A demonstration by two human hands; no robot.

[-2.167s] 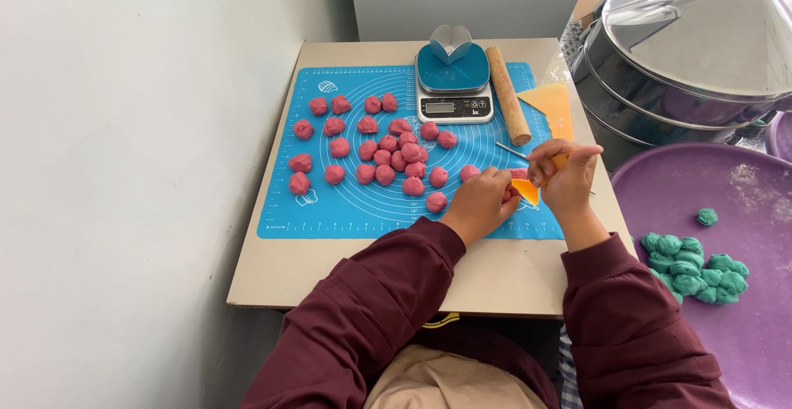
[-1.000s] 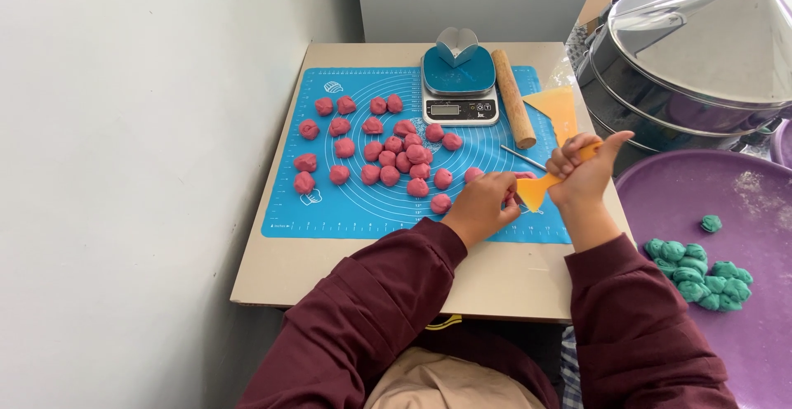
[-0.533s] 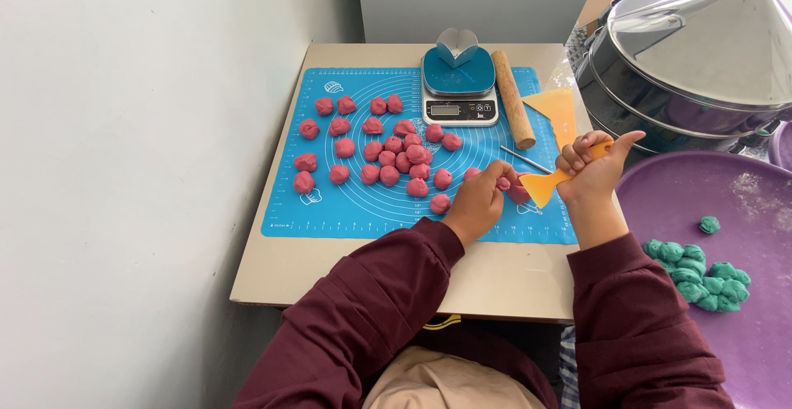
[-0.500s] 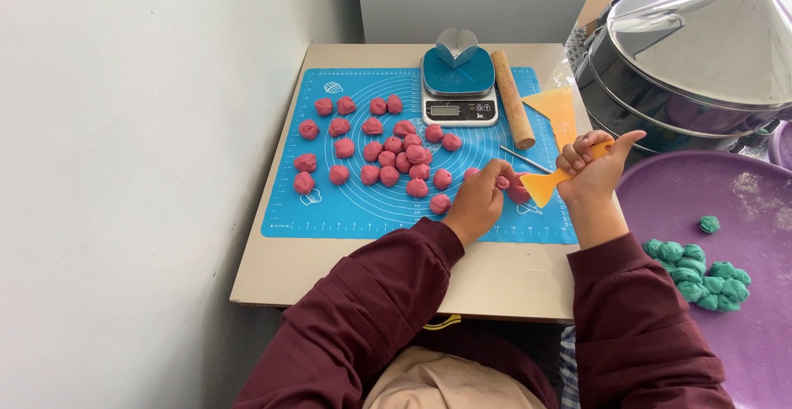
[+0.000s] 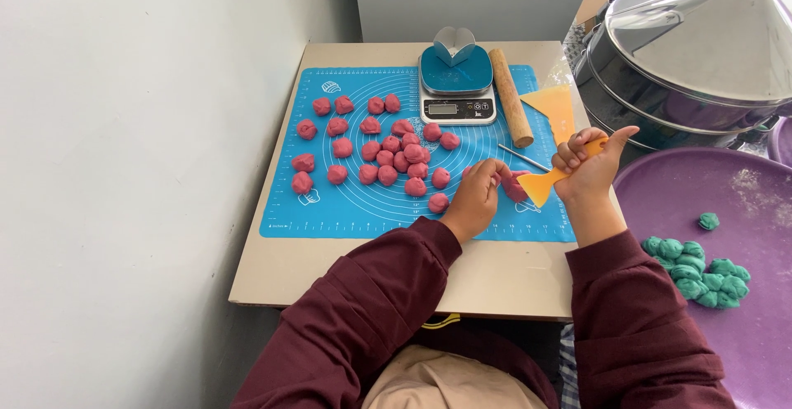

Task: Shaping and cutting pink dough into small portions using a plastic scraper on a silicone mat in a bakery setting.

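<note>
Right hand (image 5: 587, 168) grips orange scraper (image 5: 551, 181); left hand (image 5: 474, 198) fingers (image 5: 493, 174) on pink dough (image 5: 513, 188) — scraper touching it

bare mat (image 5: 371, 211) near edge, dough balls (image 5: 379, 157) crowding middle, scale (image 5: 456, 87) and rolling pin (image 5: 511, 97) behind

About twenty-four pink dough balls (image 5: 384, 158), one scale (image 5: 456, 89).

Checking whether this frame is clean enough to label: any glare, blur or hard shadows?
Head view: even, soft daylight, shadows faint; bright glare on the steel steamer lid at top right; pink dough balls on the blue mat are sharp; right hand with the orange scraper and left hand show no obvious motion blur.
</note>
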